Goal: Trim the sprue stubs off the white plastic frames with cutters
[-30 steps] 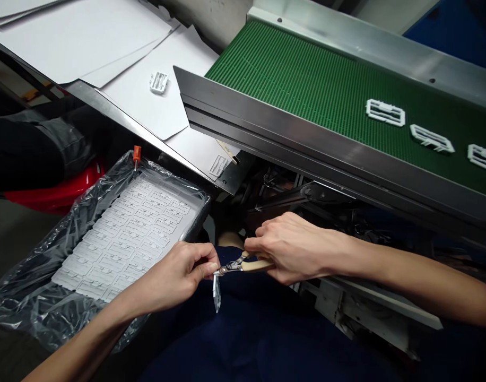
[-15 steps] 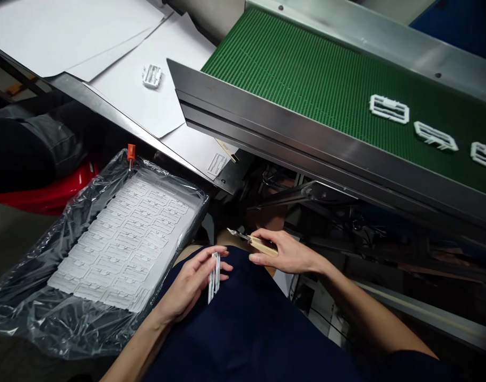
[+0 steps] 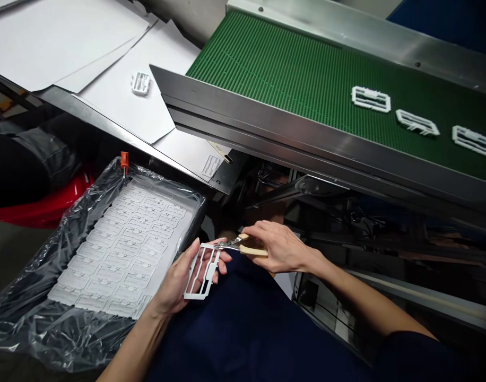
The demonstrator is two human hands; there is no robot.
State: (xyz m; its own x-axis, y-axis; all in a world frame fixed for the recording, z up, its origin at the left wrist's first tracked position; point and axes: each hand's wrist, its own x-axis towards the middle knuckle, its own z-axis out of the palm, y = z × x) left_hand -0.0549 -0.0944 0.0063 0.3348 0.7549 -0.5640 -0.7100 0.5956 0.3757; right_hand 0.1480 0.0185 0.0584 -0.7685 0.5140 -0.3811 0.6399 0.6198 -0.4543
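A white plastic frame [image 3: 208, 271] with long slots is held in my left hand [image 3: 179, 278], its flat face turned up toward the camera. My right hand [image 3: 278, 245] grips cutting pliers [image 3: 251, 250] by their cream handles, which are spread apart. The metal tip of the pliers meets the upper edge of the frame, close to my left fingertips. Both hands are over my dark blue clothing. To the left, a plastic-lined box [image 3: 197, 217] holds rows of similar flat white frames [image 3: 123, 249].
A green ribbed conveyor [image 3: 291, 79] behind a metal side rail [image 3: 267, 116] carries several white frames [image 3: 371, 100]. Paper sheets [image 3: 147, 58] on the left table bear a white part [image 3: 140, 84]. An orange-handled tool [image 3: 124, 160] stands at the box's corner.
My left hand has turned the frame from edge-on to face-up. The pliers in my right hand have opened and moved left onto the frame's edge. The view has shifted slightly.
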